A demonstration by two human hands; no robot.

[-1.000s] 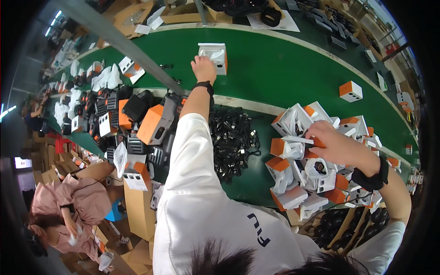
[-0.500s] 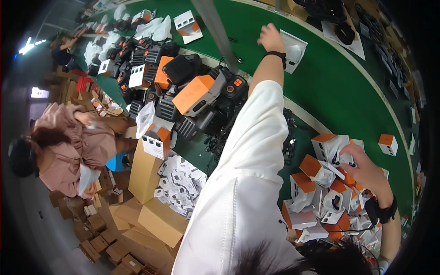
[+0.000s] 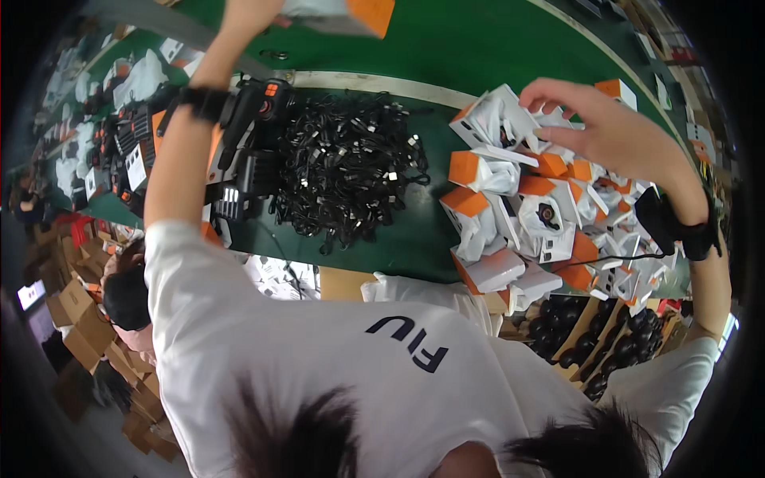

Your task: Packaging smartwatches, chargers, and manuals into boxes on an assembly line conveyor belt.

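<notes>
My left hand point(image 3: 252, 14) is at the top edge, on the end of a white and orange box point(image 3: 368, 16) above the green belt; its fingertips are partly hidden by the frame's edge. My right hand point(image 3: 586, 127) hovers over the right-hand pile, fingers curved and apart, holding nothing visible. Just beside its fingertips lies an open white box point(image 3: 498, 115) with a clear plastic bag and a dark item inside. More open orange and white boxes point(image 3: 486, 271) with bagged contents are heaped below that hand.
A large heap of black cables point(image 3: 351, 167) covers the middle of the green table. Black and orange devices point(image 3: 267, 103) are piled at left. A long green belt point(image 3: 454, 40) runs behind, edged by a pale rail point(image 3: 374, 84). A person point(image 3: 127, 299) is at lower left among cardboard cartons point(image 3: 80, 307).
My left hand has taken hold of the box on the belt. The view has swung, so the cable heap now shows. My right hand stays over the box pile, its fingers still apart.
</notes>
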